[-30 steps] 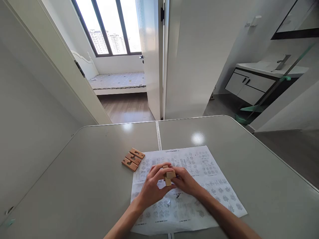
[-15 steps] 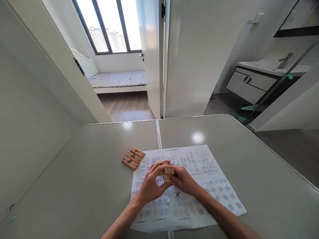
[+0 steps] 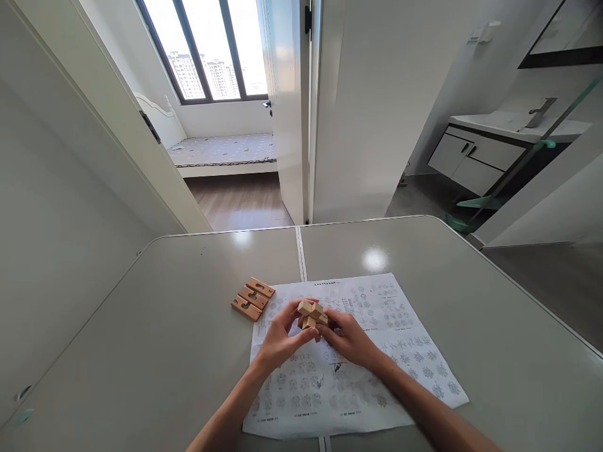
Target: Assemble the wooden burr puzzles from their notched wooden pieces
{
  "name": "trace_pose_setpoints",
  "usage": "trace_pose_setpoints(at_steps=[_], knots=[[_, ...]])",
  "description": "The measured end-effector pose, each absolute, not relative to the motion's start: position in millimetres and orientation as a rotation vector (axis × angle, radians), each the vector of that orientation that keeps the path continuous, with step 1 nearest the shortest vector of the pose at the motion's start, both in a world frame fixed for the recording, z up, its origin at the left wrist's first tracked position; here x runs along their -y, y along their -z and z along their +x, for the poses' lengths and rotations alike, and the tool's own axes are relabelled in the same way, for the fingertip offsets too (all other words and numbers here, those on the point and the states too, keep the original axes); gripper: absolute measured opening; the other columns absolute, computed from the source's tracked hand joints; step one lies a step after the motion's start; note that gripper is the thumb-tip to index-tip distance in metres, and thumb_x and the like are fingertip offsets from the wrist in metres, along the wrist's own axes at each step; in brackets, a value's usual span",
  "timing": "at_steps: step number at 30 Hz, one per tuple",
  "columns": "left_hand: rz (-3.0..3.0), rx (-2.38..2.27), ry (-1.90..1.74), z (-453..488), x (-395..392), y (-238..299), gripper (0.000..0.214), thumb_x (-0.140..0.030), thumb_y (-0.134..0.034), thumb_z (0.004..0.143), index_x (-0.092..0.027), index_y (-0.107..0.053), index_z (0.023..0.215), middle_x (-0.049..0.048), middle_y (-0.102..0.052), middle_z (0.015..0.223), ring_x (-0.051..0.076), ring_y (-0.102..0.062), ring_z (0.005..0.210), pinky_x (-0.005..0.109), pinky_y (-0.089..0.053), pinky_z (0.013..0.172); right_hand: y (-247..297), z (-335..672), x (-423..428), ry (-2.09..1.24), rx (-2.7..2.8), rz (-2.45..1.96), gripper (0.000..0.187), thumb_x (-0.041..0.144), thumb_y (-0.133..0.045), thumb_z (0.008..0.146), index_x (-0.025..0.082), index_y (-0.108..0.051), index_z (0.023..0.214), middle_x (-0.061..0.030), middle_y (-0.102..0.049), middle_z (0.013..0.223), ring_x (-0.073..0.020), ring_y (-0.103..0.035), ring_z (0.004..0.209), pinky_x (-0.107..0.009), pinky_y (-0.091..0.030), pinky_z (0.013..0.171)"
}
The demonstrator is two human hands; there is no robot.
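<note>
A pale wooden burr puzzle point(image 3: 311, 314) of interlocking blocks is held up between both hands, above a printed sheet. My left hand point(image 3: 282, 336) grips its left side, thumb at the near lower edge and fingers behind. On the other side, my right hand point(image 3: 346, 336) closes on the puzzle's right end. Beneath the hands lies the white paper sheet point(image 3: 377, 389), covered with small line diagrams and rows of text. Some of the puzzle's underside and back is hidden by fingers.
Several reddish-brown wooden pieces point(image 3: 253, 299) with cut-out slots lie side by side at the sheet's upper left corner. The grey-green table point(image 3: 164, 351) has a pale seam down its middle. Beyond its far edge stand an open door point(image 3: 287, 125) and a wall.
The puzzle has been turned and tilted in my hands, so its crossed block ends now face up. Both hands have shifted slightly around it.
</note>
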State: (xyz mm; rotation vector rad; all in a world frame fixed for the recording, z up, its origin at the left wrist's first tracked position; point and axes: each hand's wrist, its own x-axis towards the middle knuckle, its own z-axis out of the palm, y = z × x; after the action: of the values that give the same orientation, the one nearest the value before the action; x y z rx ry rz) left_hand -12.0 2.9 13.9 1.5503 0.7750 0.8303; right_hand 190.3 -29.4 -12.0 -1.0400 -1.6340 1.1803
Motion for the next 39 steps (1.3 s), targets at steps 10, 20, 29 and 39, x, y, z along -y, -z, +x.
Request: trace_pose_setpoints(at_steps=[10, 20, 29, 39], knots=[[1.445, -0.759, -0.866, -9.8, -6.2, -3.4, 0.054, -0.055, -0.078, 0.089, -0.019, -0.067, 0.128, 0.0144, -0.063, 0.139, 0.029, -0.066, 0.122, 0.041, -0.056, 0.104, 17.7, 192.1, 29.8, -0.985, 1.589, -1.177, 0.043, 0.053, -0.049, 0.107, 0.023, -0.048, 0.076, 0.0020, -0.058, 0.064, -0.0144, -0.049, 0.057, -0.028, -0.037, 0.059], [1.064, -0.767, -0.897, -11.1, -12.1, 8.1, 0.049, -0.055, -0.075, 0.092, -0.014, -0.068, 0.117, 0.0092, -0.071, 0.100, 0.018, -0.066, 0.086, 0.030, -0.054, 0.079, 14.9, 186.8, 30.7, -1.158, 1.347, -1.076, 0.034, 0.056, -0.053, 0.105, 0.022, -0.054, 0.103, 0.0037, -0.054, 0.073, -0.0121, -0.047, 0.055, -0.026, -0.038, 0.052], [0.879, -0.658, -0.825, -12.0, -14.5, 12.0, 0.040, -0.058, -0.072, 0.092, -0.018, -0.068, 0.090, 0.0096, -0.071, 0.100, 0.020, -0.066, 0.084, 0.036, -0.057, 0.081, 14.9, 182.9, 29.5, -1.374, 1.356, -0.944, 0.040, 0.059, -0.055, 0.103, 0.021, -0.054, 0.116, 0.0016, -0.061, 0.081, -0.0103, -0.048, 0.055, -0.025, -0.039, 0.052], [0.985, -0.661, -0.737, -1.8, -8.9, 9.5, 0.047, -0.062, -0.058, 0.100, -0.018, -0.071, 0.110, 0.0080, -0.070, 0.092, 0.019, -0.065, 0.078, 0.035, -0.057, 0.078, 12.8, 187.2, 27.1, -1.419, 1.351, -0.949, 0.046, 0.064, -0.052, 0.103, 0.021, -0.054, 0.083, 0.0058, -0.051, 0.056, -0.0114, -0.038, 0.050, -0.027, -0.037, 0.056]])
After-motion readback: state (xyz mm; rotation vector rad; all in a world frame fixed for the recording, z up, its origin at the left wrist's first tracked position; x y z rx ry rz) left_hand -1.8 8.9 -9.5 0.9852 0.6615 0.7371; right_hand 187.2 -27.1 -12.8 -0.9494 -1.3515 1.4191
